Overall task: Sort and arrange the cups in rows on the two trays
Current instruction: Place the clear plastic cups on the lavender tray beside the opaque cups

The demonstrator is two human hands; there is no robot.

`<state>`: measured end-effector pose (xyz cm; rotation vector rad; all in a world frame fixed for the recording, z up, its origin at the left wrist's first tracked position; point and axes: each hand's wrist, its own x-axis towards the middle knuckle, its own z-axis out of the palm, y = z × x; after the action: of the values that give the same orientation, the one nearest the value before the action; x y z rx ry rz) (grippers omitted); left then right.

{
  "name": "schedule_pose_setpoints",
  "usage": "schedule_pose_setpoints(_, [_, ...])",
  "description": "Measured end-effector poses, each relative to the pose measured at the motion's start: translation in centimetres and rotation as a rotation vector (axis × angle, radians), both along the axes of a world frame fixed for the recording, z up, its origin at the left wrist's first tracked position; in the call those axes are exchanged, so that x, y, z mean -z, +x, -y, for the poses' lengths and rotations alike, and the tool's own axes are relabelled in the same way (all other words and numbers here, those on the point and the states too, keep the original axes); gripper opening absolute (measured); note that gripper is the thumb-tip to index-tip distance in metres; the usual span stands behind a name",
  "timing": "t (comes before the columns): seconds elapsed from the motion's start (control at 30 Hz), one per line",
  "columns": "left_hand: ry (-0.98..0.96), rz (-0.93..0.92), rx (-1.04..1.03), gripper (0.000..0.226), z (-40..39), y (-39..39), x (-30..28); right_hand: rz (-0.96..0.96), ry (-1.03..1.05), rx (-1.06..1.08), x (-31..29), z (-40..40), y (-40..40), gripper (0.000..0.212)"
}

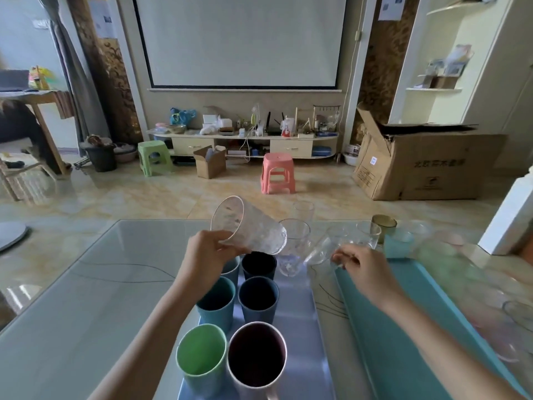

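On the lavender tray point(300, 336), opaque cups stand in two columns: a green cup point(201, 356) and a dark mug point(256, 356) nearest, blue ones behind. Above its far end the left hand point(212, 256) curls around a tilted textured glass point(248, 229), close to an upright clear glass point(292, 246); they could clink. Right of that, the right hand point(362, 265) pinches a blurred, tilted clear glass point(324, 249) that might slip. The tray's right column lies open; the teal tray point(389, 342) beside it offers room.
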<state>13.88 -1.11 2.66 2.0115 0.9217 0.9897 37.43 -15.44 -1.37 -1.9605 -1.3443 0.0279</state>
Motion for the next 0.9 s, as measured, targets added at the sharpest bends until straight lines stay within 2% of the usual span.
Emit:
schedule_pose_setpoints(0.17, [-0.069,0.096,-0.096,0.019,-0.2,-0.2,3.1,0.010,-0.068,-0.036,3.5,-2.5,-0.2,0.015])
schedule_pose_setpoints(0.3, [-0.073,0.151,-0.149,0.029,-1.0,-0.4,4.5,0.033,-0.116,-0.068,4.8,-3.9,0.2,0.013])
schedule_pose_setpoints(0.4, [-0.005,0.183,-0.210,0.032,-1.6,-0.6,4.9,0.055,-0.195,-0.096,5.0,-4.9,0.3,0.014])
schedule_pose_setpoints(0.67, [-0.001,0.229,-0.223,0.030,-1.7,-1.3,5.5,0.118,-0.313,-0.131,4.0,-6.9,-1.0,0.017])
schedule_pose_setpoints(0.9, [0.049,0.218,-0.220,0.024,-2.1,-0.9,6.4,0.171,-0.348,-0.119,3.7,-7.9,-0.9,0.017])
